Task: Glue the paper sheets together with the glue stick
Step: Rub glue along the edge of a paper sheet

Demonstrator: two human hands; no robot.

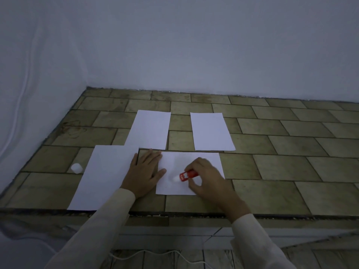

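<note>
While the left hand (144, 172) lay flat on the tiled counter (281, 171), its fingers were straight and close together, pointing toward one o'clock. Its thumb was spread out onto the left edge of the near sheet (211, 158), and it held nothing. Its heel sat at the right edge of the large sheet (104, 177), which lay at nine o'clock from the near sheet, the two papers apart with a strip of tile between them.

The right hand (208, 179) rested over the middle and right part of the near sheet. Its fingers and thumb were curled round the red glue stick (187, 175). The stick lay tilted low, with its white tip aimed toward eight o'clock and down on the paper near the sheet's middle. Whether the tip truly pressed on the paper could not be told.

Two more sheets lay farther back on the counter. The left sheet (149, 129) was at eleven o'clock from the near sheet, its near corner meeting the large sheet. The right sheet (211, 132) was at twelve o'clock, just beyond the near sheet's far edge. A small white cap (76, 168) stood at nine o'clock, just left of the large sheet.

Pale sleeves (258, 241) covered both forearms. A white cable (155, 255) ran along the floor at six o'clock.
</note>
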